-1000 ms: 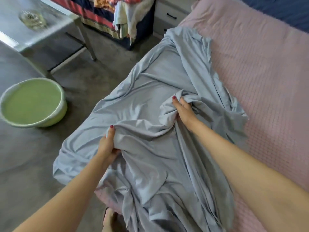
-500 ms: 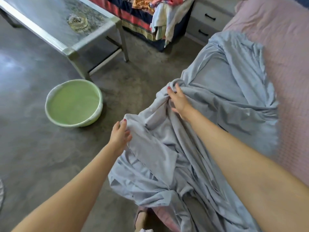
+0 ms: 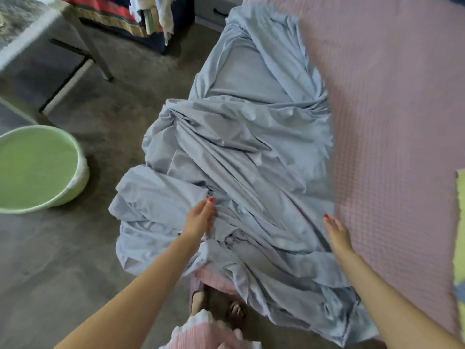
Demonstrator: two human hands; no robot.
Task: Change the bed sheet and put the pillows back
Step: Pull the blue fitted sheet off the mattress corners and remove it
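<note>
Left fingers (image 3: 210,205): lying nearly straight and close together, tips pressing into a fold; not curling round any cloth that can be seen. Left hand (image 3: 200,219): resting at about 7 o'clock of the bundle, palm turned inward, probably feeling for an edge or hem to pick up.

Right fingers (image 3: 329,220): reaching forward, loosely straight, holding nothing. Right hand (image 3: 337,234): hovering at the 5 o'clock margin of the cloth, just where it is meeting bare mattress; whether it is touching fabric cannot be told. Judged purpose: the two hands are bracketing the near end, getting ready to take hold and spread it.

Sheet (image 3: 251,159): pale blue-grey, lying rumpled along the left edge of the mattress (image 3: 390,109). Long axis running from 12 o'clock, at the far end, to 6 o'clock, at the person's feet. Far part lying flatter; middle twisting in diagonal folds; near part hanging off the bed edge toward the floor (image 3: 113,109) at 8 o'clock. Most of the pink quilted mattress, from 1 to 4 o'clock, is showing uncovered, so the spreading is judged barely begun. No pillows showing.

Basin (image 3: 75,152): green, sitting on the floor at 9 o'clock, well apart from the cloth.

Table (image 3: 30,28): standing at 11 o'clock, blurred.

Drawers (image 3: 214,11): at 12 o'clock, beside the bed head.
</note>
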